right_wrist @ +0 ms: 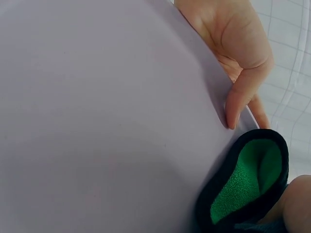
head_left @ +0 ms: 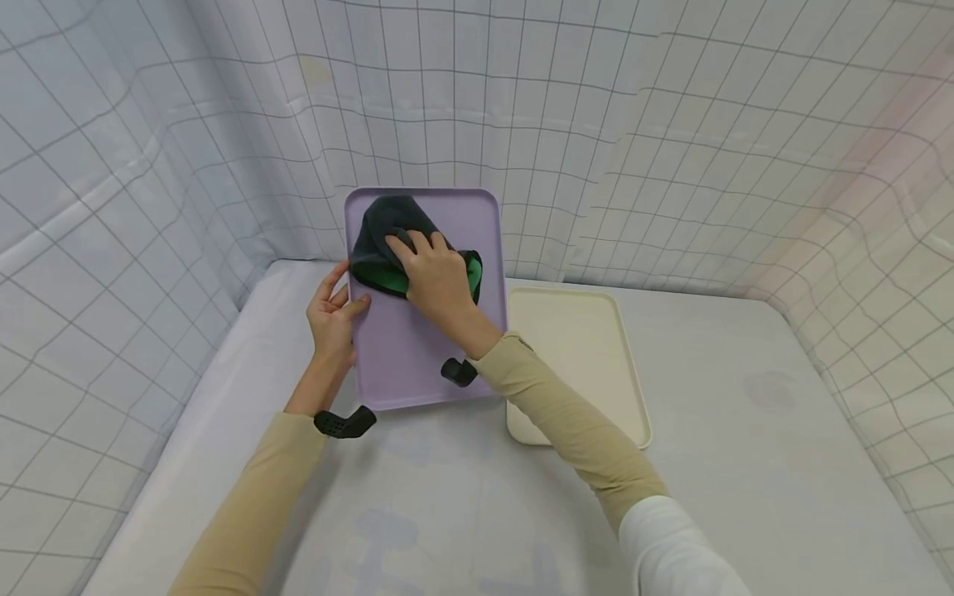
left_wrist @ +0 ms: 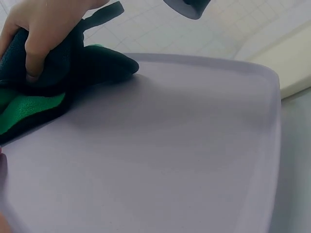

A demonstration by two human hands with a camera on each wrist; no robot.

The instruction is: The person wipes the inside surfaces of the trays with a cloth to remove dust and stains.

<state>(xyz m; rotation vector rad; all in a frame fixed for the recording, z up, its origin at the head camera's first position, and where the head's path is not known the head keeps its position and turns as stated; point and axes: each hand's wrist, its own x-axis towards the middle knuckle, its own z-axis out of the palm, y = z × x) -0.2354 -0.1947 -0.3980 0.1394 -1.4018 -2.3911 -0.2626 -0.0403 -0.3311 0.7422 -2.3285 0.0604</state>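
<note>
My left hand [head_left: 333,321] holds the left edge of a lavender tray [head_left: 402,352], thumb on its inner face and fingers behind the rim. The tray is raised and tilted toward me. My right hand [head_left: 438,280] grips a bunched cleaning cloth [head_left: 395,217] against the upper part of the tray. The cloth is dark navy on one side and fuzzy green on the other, with black edging; a hanging loop [left_wrist: 104,15] sticks out in the left wrist view. In the right wrist view, the left thumb [right_wrist: 243,94] presses just inside the rim, close to the folded cloth [right_wrist: 233,194].
A cream tray [head_left: 570,348] lies on the white-covered table [head_left: 730,414], right of the lavender one and partly behind my right forearm. Grid-patterned white curtains [head_left: 566,108] surround the table at the back and sides. Black mounts [head_left: 345,423] sit on both wrists.
</note>
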